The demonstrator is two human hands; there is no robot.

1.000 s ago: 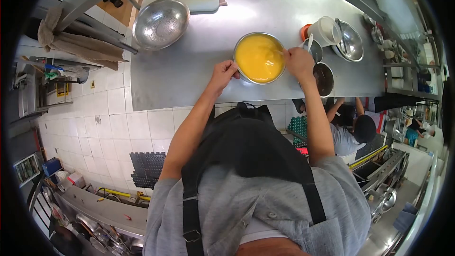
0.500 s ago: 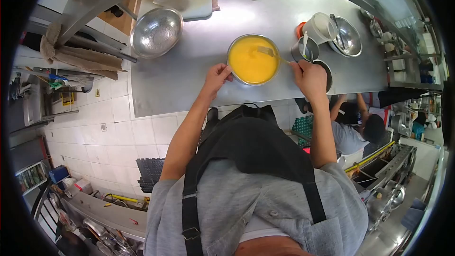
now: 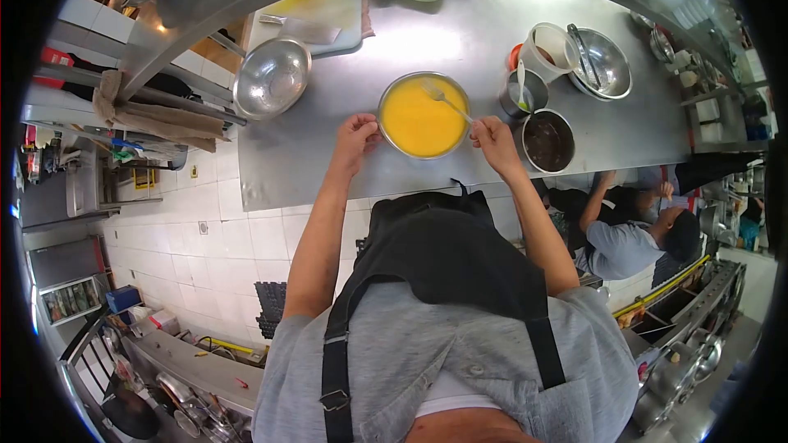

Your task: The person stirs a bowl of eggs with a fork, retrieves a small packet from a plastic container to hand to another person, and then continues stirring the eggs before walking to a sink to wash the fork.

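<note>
A round metal bowl (image 3: 424,157) of smooth yellow liquid (image 3: 419,127), which looks like beaten egg, rests on the steel table in front of me. My left hand (image 3: 358,139) is closed on the bowl's left rim, thumb and fingers pinching it. At the right side, my right hand (image 3: 494,145) grips a fork (image 3: 453,104) by its handle. The fork slants over the bowl, its tines at the liquid's surface near the far rim. Just right of that hand stands a metal bowl of dark brown liquid (image 3: 548,143).
A perforated metal bowl (image 3: 272,78) stands left, near a cutting board (image 3: 349,29) with a cleaver (image 3: 310,30). On the right are a metal pot with a spoon (image 3: 520,78), a white tub (image 3: 546,43) and a steel bowl with tongs (image 3: 589,61). Another person (image 3: 628,250) is low at right.
My right hand has moved left, close to the bowl's rim, and the fork points more away from me. The dark liquid's bowl is now uncovered. The cleaver now lies on the board.
</note>
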